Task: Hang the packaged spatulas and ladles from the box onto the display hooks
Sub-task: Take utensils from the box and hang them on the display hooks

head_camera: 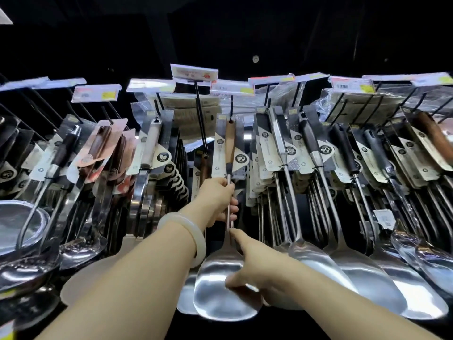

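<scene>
A packaged steel spatula with a light wooden handle and a card sleeve stands upright in the middle of the display. Its top sits at a black display hook. My left hand grips the thin metal shaft just below the card. My right hand holds the blade's right edge, thumb on the blade's face and index finger stretched up along the neck. The box is out of view.
Rows of packaged spatulas and ladles hang close on both sides. A long bare hook slants down just left of the held spatula. Price tags line the hook ends above. Large steel blades crowd the lower right.
</scene>
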The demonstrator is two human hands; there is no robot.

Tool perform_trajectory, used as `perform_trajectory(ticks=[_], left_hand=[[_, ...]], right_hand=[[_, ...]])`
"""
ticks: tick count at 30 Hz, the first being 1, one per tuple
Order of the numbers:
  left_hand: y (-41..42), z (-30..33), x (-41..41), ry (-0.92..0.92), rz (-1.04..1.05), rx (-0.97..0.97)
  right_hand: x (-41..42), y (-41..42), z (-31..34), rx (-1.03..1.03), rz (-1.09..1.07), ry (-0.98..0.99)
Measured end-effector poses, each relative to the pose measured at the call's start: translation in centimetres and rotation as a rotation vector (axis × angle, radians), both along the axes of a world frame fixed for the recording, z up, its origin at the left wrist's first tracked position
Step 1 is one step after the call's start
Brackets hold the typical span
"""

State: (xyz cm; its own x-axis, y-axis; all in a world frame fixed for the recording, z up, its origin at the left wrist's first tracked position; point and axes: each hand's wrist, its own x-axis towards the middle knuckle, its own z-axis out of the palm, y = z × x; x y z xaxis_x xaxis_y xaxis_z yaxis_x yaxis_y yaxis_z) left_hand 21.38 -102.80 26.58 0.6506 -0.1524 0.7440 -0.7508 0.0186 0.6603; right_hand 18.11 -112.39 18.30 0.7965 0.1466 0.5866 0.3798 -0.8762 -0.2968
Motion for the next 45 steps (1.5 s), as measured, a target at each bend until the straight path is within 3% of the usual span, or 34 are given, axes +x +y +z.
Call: perform_trajectory(ticks=[28, 33, 40, 45], left_hand=[[-1.0, -1.0, 4.9, 0.0, 0.046, 0.0], [1.4, -1.8, 4.7, -0.033, 0.231, 0.185], [5.4, -2.6, 2.0, -0.374, 0.53, 0.58], [7.0, -3.2, 0.1, -0.47, 0.735, 0.794]], right_hand=[[5.3, -0.9, -0.3, -0.081, -0.17, -0.038], [3.8, 0.5, -0.2, -0.052, -0.18, -0.03], [0.5, 3.1, 0.5, -0.099, -0.236, -0.083], [-2.9, 4.1, 2.0, -0.2, -0.298, -0.154]])
